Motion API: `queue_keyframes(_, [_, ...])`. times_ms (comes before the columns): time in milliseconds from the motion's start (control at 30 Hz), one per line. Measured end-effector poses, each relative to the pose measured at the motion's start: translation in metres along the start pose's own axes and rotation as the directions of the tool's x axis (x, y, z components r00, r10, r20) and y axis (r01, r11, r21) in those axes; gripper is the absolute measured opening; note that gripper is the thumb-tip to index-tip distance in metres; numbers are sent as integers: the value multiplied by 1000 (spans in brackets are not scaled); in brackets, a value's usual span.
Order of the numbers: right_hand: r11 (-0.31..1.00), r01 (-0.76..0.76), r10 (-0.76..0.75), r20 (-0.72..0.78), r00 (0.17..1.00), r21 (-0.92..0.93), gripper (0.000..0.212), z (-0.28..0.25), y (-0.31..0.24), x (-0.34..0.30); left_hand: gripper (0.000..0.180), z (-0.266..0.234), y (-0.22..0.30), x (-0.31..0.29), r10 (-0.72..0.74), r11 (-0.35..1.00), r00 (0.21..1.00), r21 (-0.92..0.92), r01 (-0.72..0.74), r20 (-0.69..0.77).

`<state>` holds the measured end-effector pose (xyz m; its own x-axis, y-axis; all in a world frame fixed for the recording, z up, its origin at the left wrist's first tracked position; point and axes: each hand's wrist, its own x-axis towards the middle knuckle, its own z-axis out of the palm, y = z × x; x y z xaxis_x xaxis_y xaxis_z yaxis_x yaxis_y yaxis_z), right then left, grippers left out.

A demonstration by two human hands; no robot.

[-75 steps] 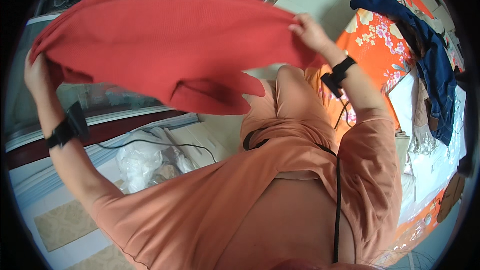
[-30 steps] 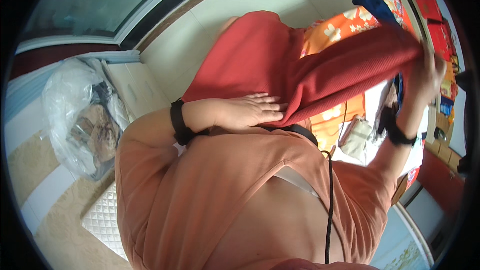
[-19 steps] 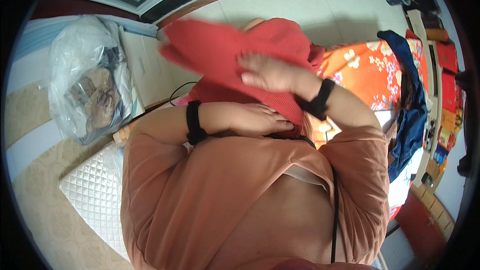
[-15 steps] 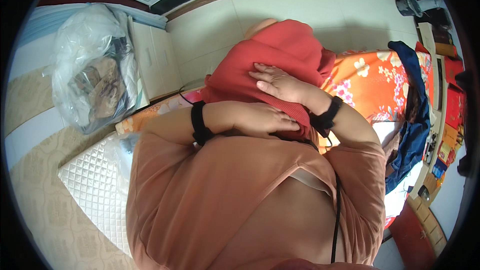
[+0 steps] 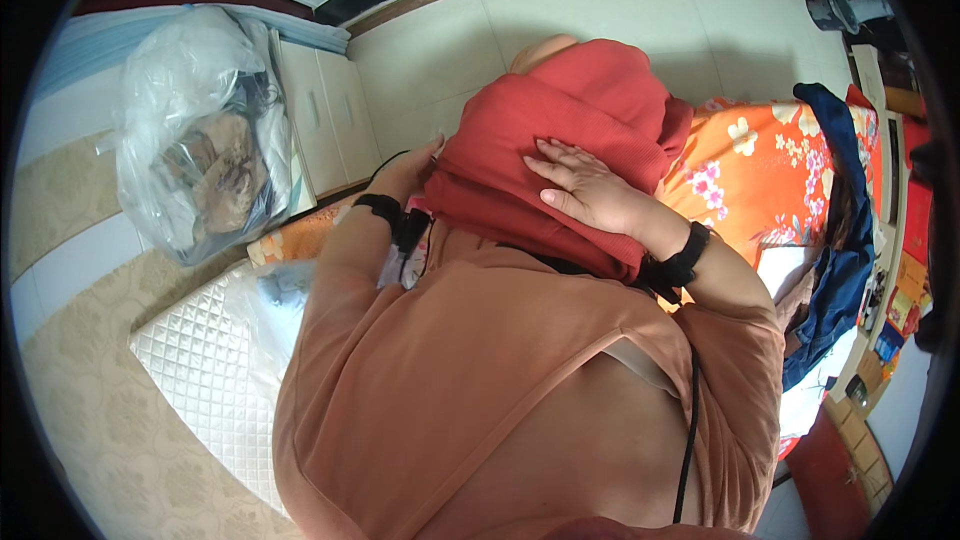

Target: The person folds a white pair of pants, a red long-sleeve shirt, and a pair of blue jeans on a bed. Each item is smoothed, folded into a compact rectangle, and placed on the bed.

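A red knitted garment [image 5: 560, 110], folded over and wrinkled, lies across my lap. My right hand [image 5: 592, 188] rests flat on top of it, palm down with the fingers spread. At the garment's left edge is my left hand [image 5: 412, 168], its fingers stretched forward along the side of the cloth and partly hidden by it. Black bands go round both my wrists. Part of a bare knee [image 5: 540, 52] shows beyond the garment's far edge.
An orange flowered cover [image 5: 745, 165] spreads to the right, with dark blue clothing [image 5: 835, 240] on it. A clear plastic bag of items [image 5: 200, 140] stands at left beside a white cabinet [image 5: 325, 110]. Near left lies a white quilted pad [image 5: 215, 370]. Shelves line the far right.
My left hand has moved from the near hem, across my front, out to the garment's left side. The right hand stays flat on the cloth. The whole view has shifted slightly.
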<state>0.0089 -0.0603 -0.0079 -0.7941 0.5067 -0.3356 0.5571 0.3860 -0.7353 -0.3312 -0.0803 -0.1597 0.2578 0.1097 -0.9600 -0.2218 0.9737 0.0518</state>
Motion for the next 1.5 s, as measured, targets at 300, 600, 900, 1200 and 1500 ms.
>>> queue_keyframes(300, [994, 54, -50, 42, 998, -99, 54, -2, -8, 4, 52, 1, 56, -8, 705, 564, 699, -504, -654, -119])
queue_keyframes(600, [986, 110, -115, -32, 993, -122, 54, 2, -7, 6, 44, 131, 88, -135, 867, -80, 107, 348, -934, 486])
queue_keyframes(900, [932, 219, -195, -108, 975, 290, 41, -35, -20, -59, 36, 198, 44, -102, -31, -629, 534, 399, -667, 845])
queue_keyframes(1200, [888, -112, 125, -1, 992, -445, 52, -38, 50, -74, 13, 196, 81, -73, 78, -34, 496, 500, -865, 865])
queue_keyframes(1500, [934, -129, -1, -363, 932, -334, 48, 12, 64, -88, 36, 150, 139, -52, 587, 15, 707, 868, -497, 394])
